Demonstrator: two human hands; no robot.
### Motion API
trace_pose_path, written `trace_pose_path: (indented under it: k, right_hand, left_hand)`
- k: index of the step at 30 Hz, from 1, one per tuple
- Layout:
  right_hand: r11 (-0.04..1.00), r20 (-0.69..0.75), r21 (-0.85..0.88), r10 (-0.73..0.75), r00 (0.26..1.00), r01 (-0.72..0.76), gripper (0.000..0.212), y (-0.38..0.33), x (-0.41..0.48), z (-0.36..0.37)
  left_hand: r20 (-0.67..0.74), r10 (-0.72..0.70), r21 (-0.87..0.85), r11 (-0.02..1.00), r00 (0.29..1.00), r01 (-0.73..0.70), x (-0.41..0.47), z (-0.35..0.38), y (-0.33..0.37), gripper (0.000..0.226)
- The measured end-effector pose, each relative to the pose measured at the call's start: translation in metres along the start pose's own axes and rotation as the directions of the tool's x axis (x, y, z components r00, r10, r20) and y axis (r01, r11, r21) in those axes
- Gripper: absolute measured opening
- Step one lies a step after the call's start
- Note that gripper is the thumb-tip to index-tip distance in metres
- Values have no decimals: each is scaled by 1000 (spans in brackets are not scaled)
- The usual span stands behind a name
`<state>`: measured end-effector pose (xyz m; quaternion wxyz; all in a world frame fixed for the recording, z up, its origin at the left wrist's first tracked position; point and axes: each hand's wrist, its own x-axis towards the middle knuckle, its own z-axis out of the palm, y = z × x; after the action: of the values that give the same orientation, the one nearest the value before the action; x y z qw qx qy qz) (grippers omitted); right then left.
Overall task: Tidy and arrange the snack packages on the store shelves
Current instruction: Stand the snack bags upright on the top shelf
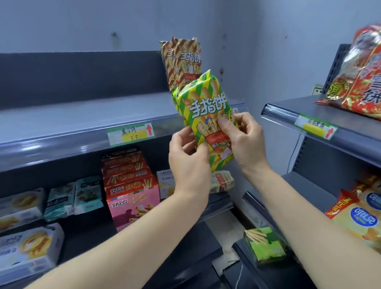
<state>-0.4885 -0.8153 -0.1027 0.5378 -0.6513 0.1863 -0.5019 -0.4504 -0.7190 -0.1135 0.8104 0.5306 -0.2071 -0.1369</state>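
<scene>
At frame centre, left hand (186, 164) and right hand (244, 139) are both pinching a green-and-yellow striped foil packet (201, 104) reading 手指饼, before the grey metal shelf's (73, 114) front lip.

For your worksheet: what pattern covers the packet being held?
The packet has green and yellow diagonal stripes; head view.

Upper shelf (73, 112): broad bare run left of brown striped packs (184, 61) (back right corner). Green striped pack (201, 104) fronts them. Boxes (131, 185) crowd the tier beneath.
</scene>
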Motion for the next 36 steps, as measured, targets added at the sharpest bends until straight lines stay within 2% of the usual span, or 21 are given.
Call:
trace_pose_path:
  k: [7,11,16,22,29,36]
  right_hand:
    - [996,50,35,-80,996,78,10,-19,91,11]
    - [996,141,34,-81,987,77,16,-6,149,15]
    - [1000,272,13,-26,962,24,27,15,205,22]
    - [991,337,-131,74,939,-32,38,49,232,31]
    - [979,329,-203,47,943,22,41,60,233,37]
    - [966,322,-254,31,946,55,45,54,224,36]
  left_hand:
    - [80,157,58,985,984,-162,88,35,36,36]
    - [111,169,77,981,979,-178,145,54,37,36]
    - [27,176,144,973,984,-178,195,69,18,36]
    - [10,120,254,960,993,-119,222,74,5,43]
    - [51,6,326,945,999,-22,228,72,0,61]
    - [22,-16,302,953,1000,9,230,69,-1,59]
